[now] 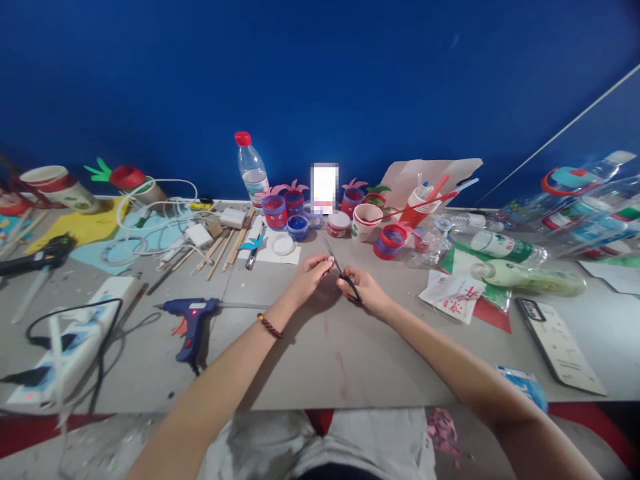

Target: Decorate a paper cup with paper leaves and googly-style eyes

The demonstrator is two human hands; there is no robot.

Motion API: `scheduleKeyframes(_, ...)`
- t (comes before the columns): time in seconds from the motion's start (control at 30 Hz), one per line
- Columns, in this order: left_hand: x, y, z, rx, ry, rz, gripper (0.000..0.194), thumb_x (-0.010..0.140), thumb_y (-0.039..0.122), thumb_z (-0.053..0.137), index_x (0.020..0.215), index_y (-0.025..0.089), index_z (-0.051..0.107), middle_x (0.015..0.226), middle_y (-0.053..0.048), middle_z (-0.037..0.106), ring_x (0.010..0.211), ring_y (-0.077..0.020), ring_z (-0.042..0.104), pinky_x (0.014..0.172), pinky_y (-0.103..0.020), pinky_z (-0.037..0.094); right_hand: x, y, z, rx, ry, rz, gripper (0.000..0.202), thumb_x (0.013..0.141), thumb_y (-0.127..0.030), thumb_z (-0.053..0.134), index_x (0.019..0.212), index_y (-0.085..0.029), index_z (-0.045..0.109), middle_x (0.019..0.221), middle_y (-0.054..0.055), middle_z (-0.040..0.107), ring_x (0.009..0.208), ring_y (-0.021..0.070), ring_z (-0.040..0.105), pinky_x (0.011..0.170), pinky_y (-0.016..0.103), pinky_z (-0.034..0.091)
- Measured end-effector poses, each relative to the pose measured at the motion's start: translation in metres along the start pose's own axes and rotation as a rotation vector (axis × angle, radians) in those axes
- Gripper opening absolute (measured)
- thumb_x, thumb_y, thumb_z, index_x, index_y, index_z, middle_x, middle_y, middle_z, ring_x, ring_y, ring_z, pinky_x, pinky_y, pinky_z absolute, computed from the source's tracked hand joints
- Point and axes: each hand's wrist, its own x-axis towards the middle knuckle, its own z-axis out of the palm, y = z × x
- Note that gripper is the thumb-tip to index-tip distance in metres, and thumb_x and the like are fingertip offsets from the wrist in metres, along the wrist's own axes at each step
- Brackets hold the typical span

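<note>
Several painted cups (274,216) w/ paper leaves look done at back of counter (310,373), but cutting prob. unfinished: L hand (309,275) pinches small red-white piece (330,261) approx. mid-counter, R hand (366,291) curled round handles of scissors (344,276), blades just beside it

The left hand (311,277) and right hand (367,291) are bare, as are both slender forearms (227,387). Round the left wrist sits a bracelet (271,327) of round, dark reddish-brown beads with a yellowish one among them. Loose, creased trousers (260,440) in pale grey-white cover the thighs; dark cloth (343,473) shows at the waist.
</note>
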Motion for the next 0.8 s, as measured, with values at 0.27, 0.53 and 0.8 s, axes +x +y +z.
scheduleKeyframes(0.27, 0.004, -0.002, -0.005, 0.066, -0.074, 0.025, 0.034, 0.078, 0.04, 0.055, 0.054, 0.018, 0.046, 0.05, 0.004, 0.04, 0.051, -0.0098, 0.038, 0.053, -0.026, 0.03, 0.002, -0.002, -0.001, -0.01, 0.026, -0.019, 0.048, 0.069, -0.055, 0.073, 0.073, -0.022, 0.039, 0.042, -0.01, 0.039, 0.035, 0.0049, 0.027, 0.034, 0.018, 0.016)
scheduleKeyframes(0.53, 0.005, -0.008, -0.007, 0.068, -0.07, 0.017, 0.034, 0.082, 0.039, 0.053, 0.055, 0.019, 0.047, 0.05, 0.004, 0.039, 0.052, -0.0102, 0.039, 0.055, -0.026, 0.031, 0.002, -0.004, 0.0, 0.054, 0.016, -0.037, 0.049, 0.069, -0.059, 0.07, 0.076, -0.022, 0.038, 0.043, -0.009, 0.046, 0.033, 0.0054, 0.03, 0.032, 0.017, 0.02)
scheduleKeyframes(0.8, 0.002, 0.003, -0.006, 0.051, -0.015, 0.031, 0.031, 0.081, 0.038, 0.053, 0.057, 0.019, 0.048, 0.052, 0.004, 0.04, 0.054, -0.0102, 0.041, 0.057, -0.025, 0.034, -0.002, -0.01, 0.0, 0.024, -0.04, -0.018, 0.048, 0.072, -0.061, 0.066, 0.076, -0.022, 0.039, 0.044, -0.01, 0.045, 0.034, 0.0052, 0.03, 0.032, 0.017, 0.019)
